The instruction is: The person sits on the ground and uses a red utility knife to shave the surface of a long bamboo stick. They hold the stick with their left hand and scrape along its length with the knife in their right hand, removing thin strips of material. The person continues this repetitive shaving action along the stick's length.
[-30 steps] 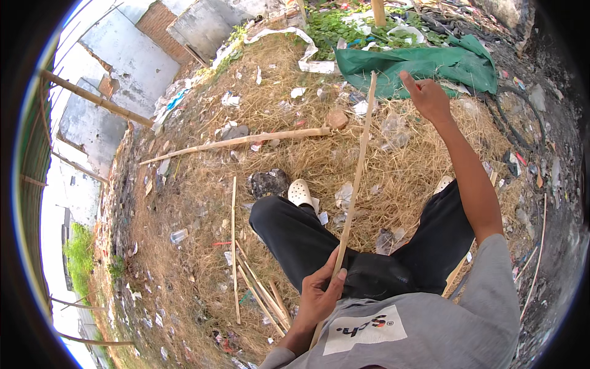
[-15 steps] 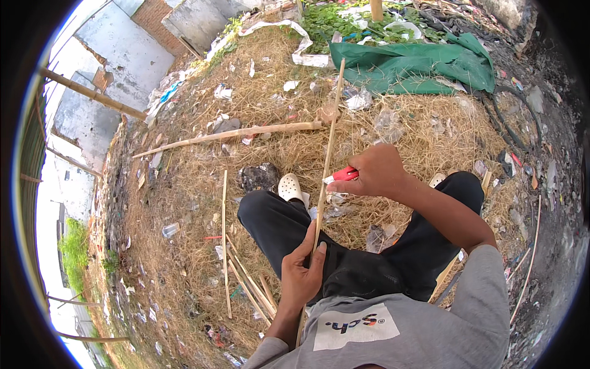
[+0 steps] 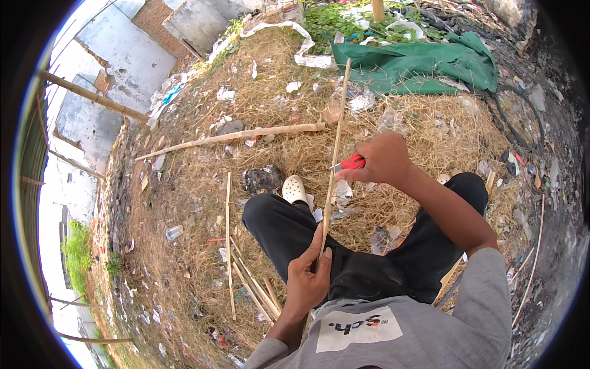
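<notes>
A long, thin bamboo strip (image 3: 338,132) slants up and away from my lap, its far end near a green sheet. My left hand (image 3: 309,273) grips its lower part between thumb and fingers, close to my left thigh. Closed in my right hand (image 3: 382,161) is a red-handled utility knife (image 3: 351,162). Its blade meets the strip's right edge about midway along. The strip's near end is hidden behind my left hand and forearm.
Several cut bamboo strips (image 3: 253,288) lie on the dry grass left of my leg. A longer bamboo pole (image 3: 233,136) lies ahead. The green sheet (image 3: 424,67) is spread at the far right, beside a black hose (image 3: 505,126). Litter dots the ground.
My right hand and the knife have moved slightly up along the strip, away from me. My left hand keeps its hold on the strip.
</notes>
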`<state>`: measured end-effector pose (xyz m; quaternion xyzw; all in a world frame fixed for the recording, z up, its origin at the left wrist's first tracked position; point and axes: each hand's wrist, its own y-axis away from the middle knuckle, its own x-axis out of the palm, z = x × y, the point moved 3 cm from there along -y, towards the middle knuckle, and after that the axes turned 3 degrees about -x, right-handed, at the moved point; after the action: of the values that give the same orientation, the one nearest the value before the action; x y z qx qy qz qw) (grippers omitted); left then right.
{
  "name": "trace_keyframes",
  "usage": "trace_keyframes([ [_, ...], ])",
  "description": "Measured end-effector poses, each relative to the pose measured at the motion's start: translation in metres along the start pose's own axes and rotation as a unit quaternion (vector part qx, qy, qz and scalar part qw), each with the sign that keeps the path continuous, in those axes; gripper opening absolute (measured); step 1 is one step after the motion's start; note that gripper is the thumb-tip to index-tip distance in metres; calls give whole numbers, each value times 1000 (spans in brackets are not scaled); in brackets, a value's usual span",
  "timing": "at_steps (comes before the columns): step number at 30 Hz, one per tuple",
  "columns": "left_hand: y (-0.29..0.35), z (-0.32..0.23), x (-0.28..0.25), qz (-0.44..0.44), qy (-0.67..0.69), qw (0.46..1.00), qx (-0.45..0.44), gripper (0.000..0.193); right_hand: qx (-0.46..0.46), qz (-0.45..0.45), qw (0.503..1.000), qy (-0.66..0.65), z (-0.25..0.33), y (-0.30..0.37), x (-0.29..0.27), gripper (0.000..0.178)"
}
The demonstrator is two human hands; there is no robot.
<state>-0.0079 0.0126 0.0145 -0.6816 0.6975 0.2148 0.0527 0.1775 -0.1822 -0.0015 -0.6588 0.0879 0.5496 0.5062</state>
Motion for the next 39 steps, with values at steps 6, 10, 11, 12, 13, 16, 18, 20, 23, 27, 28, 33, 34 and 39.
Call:
trace_keyframes([
  [6, 16, 9, 3, 30, 45, 998, 18, 46, 94, 43, 992, 72, -61, -20, -6, 74],
  [10, 21, 18, 3, 58, 49, 997, 8, 47, 214, 51, 971, 92, -112, -33, -7, 72],
  [11, 23, 18, 2, 61, 51, 997, -7, 47, 202, 41, 974, 93, -121, -34, -8, 73],
  [12, 25, 18, 2, 64, 55, 996, -24, 47, 190, 32, 977, 95, -129, -35, -8, 74],
  [13, 26, 17, 2, 68, 59, 995, -40, 47, 178, 23, 979, 97, -135, -37, -8, 75],
  [16, 30, 20, 4, 111, 66, 987, -97, 47, 330, 3, 939, 92, -190, -45, -8, 84],
  [18, 41, 24, 7, 127, 74, 989, -9, 47, 423, 5, 905, 51, -226, -28, -10, 86],
  [20, 43, 21, 7, 162, 187, 958, -146, 46, 471, 35, 882, -1, -256, -10, -7, 87],
  [23, 8, 38, 3, 103, 295, 934, -172, 46, 402, 135, 905, -20, -207, -17, -9, 86],
  [27, -33, 42, 10, 90, 420, 893, -134, 49, 236, 144, 958, -79, -71, -29, -14, 82],
  [28, -39, 37, 11, 96, 417, 895, -125, 49, 182, 154, 968, -83, -39, -26, -17, 80],
  [33, -41, 18, 4, 73, 301, 945, -105, 48, 25, 170, 979, -108, 29, -8, -6, 72],
  [34, -40, 16, 3, 70, 282, 951, -105, 47, 17, 166, 980, -110, 30, -8, -8, 73],
  [39, -34, 11, 2, 54, 229, 966, -104, 46, -7, 140, 985, -97, 34, -4, -10, 74],
])
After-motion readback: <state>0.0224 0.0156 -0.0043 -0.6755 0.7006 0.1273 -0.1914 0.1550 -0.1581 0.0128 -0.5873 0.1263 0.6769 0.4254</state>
